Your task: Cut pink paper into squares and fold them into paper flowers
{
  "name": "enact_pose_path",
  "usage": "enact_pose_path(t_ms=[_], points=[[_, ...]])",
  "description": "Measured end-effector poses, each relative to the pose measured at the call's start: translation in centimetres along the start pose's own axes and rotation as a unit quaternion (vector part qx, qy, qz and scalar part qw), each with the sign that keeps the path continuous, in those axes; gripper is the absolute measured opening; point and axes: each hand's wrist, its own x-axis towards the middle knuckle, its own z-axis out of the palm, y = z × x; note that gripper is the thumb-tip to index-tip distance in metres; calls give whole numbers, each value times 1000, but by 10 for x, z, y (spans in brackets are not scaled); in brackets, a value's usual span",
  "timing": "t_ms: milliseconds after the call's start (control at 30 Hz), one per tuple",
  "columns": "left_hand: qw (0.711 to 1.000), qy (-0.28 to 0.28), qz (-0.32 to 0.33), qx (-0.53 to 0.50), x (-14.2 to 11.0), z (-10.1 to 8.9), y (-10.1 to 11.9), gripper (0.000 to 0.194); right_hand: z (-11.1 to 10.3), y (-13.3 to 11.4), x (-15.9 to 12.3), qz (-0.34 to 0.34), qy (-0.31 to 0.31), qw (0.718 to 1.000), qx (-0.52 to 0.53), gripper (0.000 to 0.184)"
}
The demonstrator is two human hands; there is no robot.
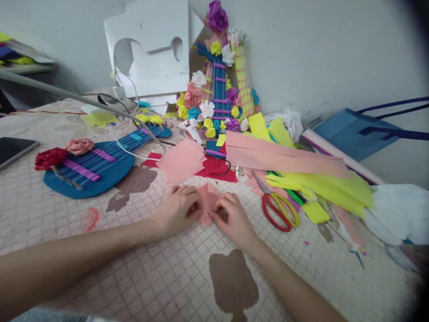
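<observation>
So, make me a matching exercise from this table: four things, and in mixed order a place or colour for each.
1. Scissors
2. Phone
3. Glue gun
4. Small pink paper

A. Mostly white
B. Between the left hand and right hand
C. Red and yellow handles
D. Far left of the table

Pairs: 1-C, 2-D, 3-A, 4-B

Place: craft workspace
Counter: patterned, cloth-covered counter [161, 277] with red-and-yellow-handled scissors [276, 205], white glue gun [191, 129], coloured paper sheets [284, 158]
</observation>
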Motion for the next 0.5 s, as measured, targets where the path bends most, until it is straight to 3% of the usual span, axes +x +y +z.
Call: enact_pose_path(t_ms=[500], points=[[1000, 11, -3, -1, 0, 1, 1, 6, 2, -1, 0, -4, 3, 1000, -3, 16]])
